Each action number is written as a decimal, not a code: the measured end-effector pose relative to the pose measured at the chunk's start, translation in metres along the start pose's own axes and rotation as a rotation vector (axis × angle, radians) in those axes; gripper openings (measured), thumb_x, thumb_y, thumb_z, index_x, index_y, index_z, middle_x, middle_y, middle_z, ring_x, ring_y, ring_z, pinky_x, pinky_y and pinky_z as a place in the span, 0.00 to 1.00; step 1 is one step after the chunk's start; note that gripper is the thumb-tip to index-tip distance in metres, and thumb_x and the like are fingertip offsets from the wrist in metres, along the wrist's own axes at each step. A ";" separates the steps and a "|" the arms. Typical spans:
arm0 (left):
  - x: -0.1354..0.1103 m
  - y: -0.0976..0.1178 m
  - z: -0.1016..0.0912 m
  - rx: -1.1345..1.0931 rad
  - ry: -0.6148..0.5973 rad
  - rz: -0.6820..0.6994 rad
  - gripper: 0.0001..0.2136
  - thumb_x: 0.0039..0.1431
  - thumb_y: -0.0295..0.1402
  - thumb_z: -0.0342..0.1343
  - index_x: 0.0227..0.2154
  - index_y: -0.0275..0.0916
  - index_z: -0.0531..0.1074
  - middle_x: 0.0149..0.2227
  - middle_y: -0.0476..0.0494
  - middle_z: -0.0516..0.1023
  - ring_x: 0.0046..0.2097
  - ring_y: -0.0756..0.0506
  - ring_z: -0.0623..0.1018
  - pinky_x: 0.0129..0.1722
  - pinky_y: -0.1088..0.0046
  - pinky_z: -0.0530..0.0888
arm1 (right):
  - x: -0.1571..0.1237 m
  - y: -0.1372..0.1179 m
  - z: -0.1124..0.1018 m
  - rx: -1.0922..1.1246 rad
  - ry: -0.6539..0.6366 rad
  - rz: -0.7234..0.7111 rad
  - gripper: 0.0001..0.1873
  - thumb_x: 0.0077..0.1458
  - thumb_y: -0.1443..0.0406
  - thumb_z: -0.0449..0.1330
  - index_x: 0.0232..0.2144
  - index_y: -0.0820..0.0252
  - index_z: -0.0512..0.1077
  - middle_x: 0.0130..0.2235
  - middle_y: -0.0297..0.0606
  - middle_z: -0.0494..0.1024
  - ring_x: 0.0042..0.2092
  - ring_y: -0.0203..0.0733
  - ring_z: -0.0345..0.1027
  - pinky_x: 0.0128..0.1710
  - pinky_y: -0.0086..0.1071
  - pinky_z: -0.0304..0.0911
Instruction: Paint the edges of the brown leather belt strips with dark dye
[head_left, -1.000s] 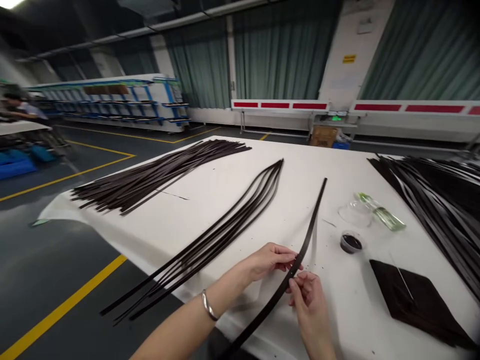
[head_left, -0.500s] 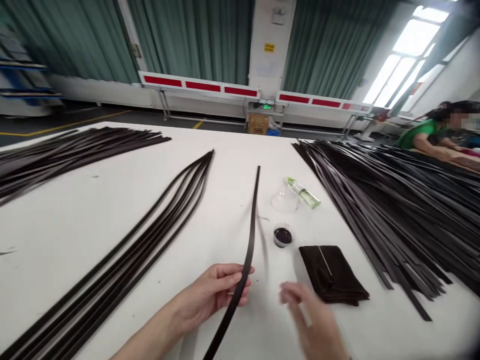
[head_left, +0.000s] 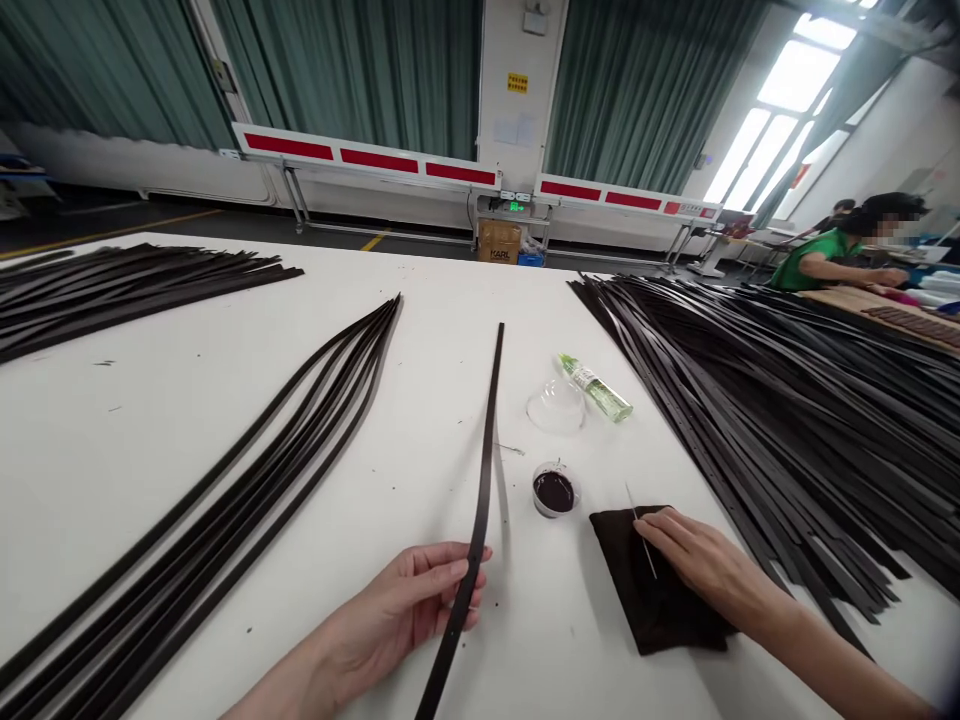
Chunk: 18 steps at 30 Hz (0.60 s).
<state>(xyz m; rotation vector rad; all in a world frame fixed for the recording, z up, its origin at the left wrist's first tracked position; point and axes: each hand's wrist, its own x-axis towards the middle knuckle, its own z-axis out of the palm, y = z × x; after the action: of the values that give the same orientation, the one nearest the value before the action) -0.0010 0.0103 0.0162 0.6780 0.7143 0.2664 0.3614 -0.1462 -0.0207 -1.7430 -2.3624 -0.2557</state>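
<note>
Left hand (head_left: 409,605) pinches black strip (head_left: 485,480), lower centre.
Right hand (head_left: 697,555) at lower-right rod (head_left: 649,559), hold unclear; loose pinch could drop it.

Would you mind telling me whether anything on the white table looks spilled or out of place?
Only small things: dark specks and a thin scrap near the cup dot the white table, looking like stray debris. The cup stands upright, with no obvious puddle around it.

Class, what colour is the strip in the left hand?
The strip is black; see the head view.
</note>
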 end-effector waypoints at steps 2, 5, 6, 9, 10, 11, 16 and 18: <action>0.001 0.001 0.002 -0.009 -0.031 -0.010 0.14 0.55 0.34 0.65 0.43 0.33 0.78 0.35 0.43 0.78 0.36 0.49 0.76 0.44 0.68 0.75 | -0.005 0.006 0.001 0.022 -0.007 -0.027 0.24 0.62 0.74 0.45 0.57 0.57 0.66 0.48 0.43 0.76 0.50 0.43 0.71 0.51 0.38 0.69; 0.003 0.002 0.003 -0.019 -0.060 -0.029 0.15 0.53 0.33 0.66 0.43 0.32 0.79 0.36 0.41 0.78 0.37 0.48 0.77 0.43 0.69 0.74 | -0.007 0.011 -0.003 0.093 0.044 -0.027 0.20 0.63 0.71 0.49 0.55 0.55 0.68 0.49 0.41 0.77 0.50 0.43 0.72 0.51 0.38 0.70; 0.004 0.002 0.003 -0.024 -0.058 -0.033 0.15 0.53 0.33 0.67 0.43 0.32 0.79 0.36 0.41 0.78 0.37 0.47 0.77 0.43 0.69 0.74 | -0.006 0.009 -0.006 0.138 0.099 0.011 0.18 0.62 0.70 0.52 0.53 0.54 0.68 0.49 0.41 0.77 0.50 0.43 0.72 0.51 0.39 0.70; 0.003 0.001 0.003 -0.052 -0.039 -0.025 0.15 0.53 0.33 0.67 0.43 0.33 0.79 0.35 0.42 0.78 0.37 0.48 0.77 0.44 0.68 0.74 | 0.013 -0.012 -0.024 0.349 0.400 0.247 0.14 0.60 0.68 0.56 0.48 0.53 0.70 0.46 0.39 0.78 0.48 0.44 0.74 0.49 0.39 0.70; 0.002 0.000 0.003 -0.058 -0.035 -0.019 0.14 0.53 0.33 0.66 0.43 0.33 0.79 0.35 0.42 0.77 0.36 0.48 0.77 0.44 0.69 0.74 | 0.024 -0.022 -0.031 0.449 0.525 0.343 0.12 0.61 0.68 0.55 0.47 0.53 0.70 0.44 0.39 0.79 0.47 0.44 0.75 0.48 0.40 0.71; 0.002 -0.001 0.003 -0.061 -0.035 -0.015 0.14 0.54 0.33 0.66 0.43 0.34 0.79 0.35 0.43 0.77 0.36 0.48 0.77 0.44 0.69 0.74 | 0.038 -0.032 -0.037 0.555 0.651 0.452 0.11 0.62 0.66 0.54 0.45 0.55 0.71 0.41 0.40 0.79 0.44 0.44 0.75 0.48 0.42 0.71; -0.001 0.000 0.001 -0.064 -0.038 -0.006 0.14 0.55 0.34 0.65 0.43 0.34 0.79 0.35 0.43 0.76 0.35 0.49 0.76 0.42 0.69 0.74 | 0.108 -0.059 -0.042 1.309 0.580 0.734 0.13 0.62 0.56 0.56 0.39 0.60 0.72 0.39 0.43 0.78 0.40 0.47 0.76 0.38 0.41 0.74; -0.001 0.002 -0.002 -0.060 -0.019 -0.002 0.14 0.55 0.34 0.65 0.43 0.34 0.79 0.35 0.42 0.77 0.35 0.49 0.76 0.42 0.69 0.74 | 0.120 -0.059 -0.035 1.301 0.465 0.756 0.16 0.61 0.53 0.56 0.36 0.61 0.72 0.35 0.41 0.77 0.36 0.43 0.75 0.33 0.36 0.72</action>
<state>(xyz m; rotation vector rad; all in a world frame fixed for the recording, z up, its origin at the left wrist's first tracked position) -0.0027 0.0121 0.0168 0.6222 0.6861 0.2781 0.2722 -0.0611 0.0422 -1.4122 -0.9074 0.7298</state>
